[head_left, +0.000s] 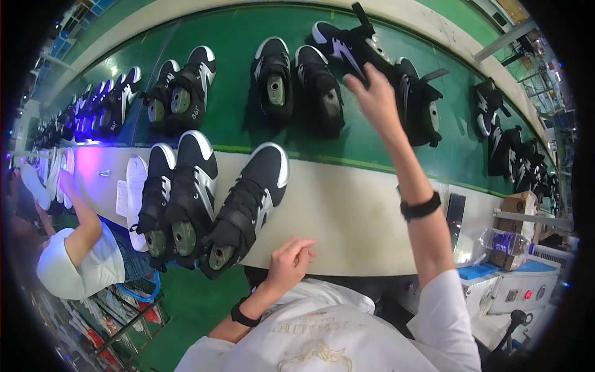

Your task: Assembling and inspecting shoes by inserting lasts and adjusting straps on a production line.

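Observation:
My right hand (376, 99) reaches over the green belt with its fingers apart, holding nothing. Just beyond it lies a black shoe (350, 46) turned sideways, its strap sticking up. To its right, another black shoe (418, 102) has its strap loose and a shoe last (434, 115) inside. My left hand (291, 263) rests by the pale table's near edge, fingers curled together with nothing visible in them. Left of it, a strapped black shoe (248, 208) with a silver toe leans toward two similar shoes (192, 186).
More black shoes (273, 80) stand in pairs along the belt (235, 118). A dark phone-like slab (455, 214) lies right on the table (347, 217), near a plastic bottle (505, 240) and cardboard box (517, 204). At left, a co-worker (80, 260) handles white soles (37, 186).

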Demonstrator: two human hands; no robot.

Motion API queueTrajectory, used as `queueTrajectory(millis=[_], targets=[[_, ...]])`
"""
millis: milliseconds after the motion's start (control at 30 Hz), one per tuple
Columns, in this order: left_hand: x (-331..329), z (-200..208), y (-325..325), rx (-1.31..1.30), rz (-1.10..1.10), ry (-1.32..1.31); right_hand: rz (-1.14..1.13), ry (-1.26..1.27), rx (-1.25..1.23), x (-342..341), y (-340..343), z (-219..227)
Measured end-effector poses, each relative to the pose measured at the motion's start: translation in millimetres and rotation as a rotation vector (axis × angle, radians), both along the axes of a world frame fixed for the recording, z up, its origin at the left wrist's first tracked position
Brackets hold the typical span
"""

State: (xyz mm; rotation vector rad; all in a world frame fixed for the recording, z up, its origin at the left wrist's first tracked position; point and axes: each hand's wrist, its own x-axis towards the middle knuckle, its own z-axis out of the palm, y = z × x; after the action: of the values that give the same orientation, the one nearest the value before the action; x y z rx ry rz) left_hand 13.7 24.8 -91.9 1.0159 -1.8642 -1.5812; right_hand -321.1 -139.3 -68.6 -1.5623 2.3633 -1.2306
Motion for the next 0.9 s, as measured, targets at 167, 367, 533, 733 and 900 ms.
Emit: queueTrajectory(millis=[167, 367, 533, 733, 900], targets=[[-0.2, -3.4, 2.2, -0.066, 0.002, -0.018, -0.193, 0.313, 0.162, -95.1, -52.2, -21.2], [-0.5, -5.2, -3.5, -0.135, -0.012, -0.045, -0.033, 0.07, 0.313, -102.8, -62.9, -28.7], [-5.8, -7.2, 0.4, -0.137, -0.029, -0.04, -0.15, -0.183, 0.276, -69.8, -36.3, -28.2], [-4.1, 2.0, 7.3, -0.092, 0.025, -0.038, -0.099, -0.574, 0.134, 18.5, 146.4, 49.6], [-24.2, 54.8, 4.6, -0.134, -0.211, -0.115, -0.111, -0.682, 0.296, 154.3, 266.3, 64.5]])
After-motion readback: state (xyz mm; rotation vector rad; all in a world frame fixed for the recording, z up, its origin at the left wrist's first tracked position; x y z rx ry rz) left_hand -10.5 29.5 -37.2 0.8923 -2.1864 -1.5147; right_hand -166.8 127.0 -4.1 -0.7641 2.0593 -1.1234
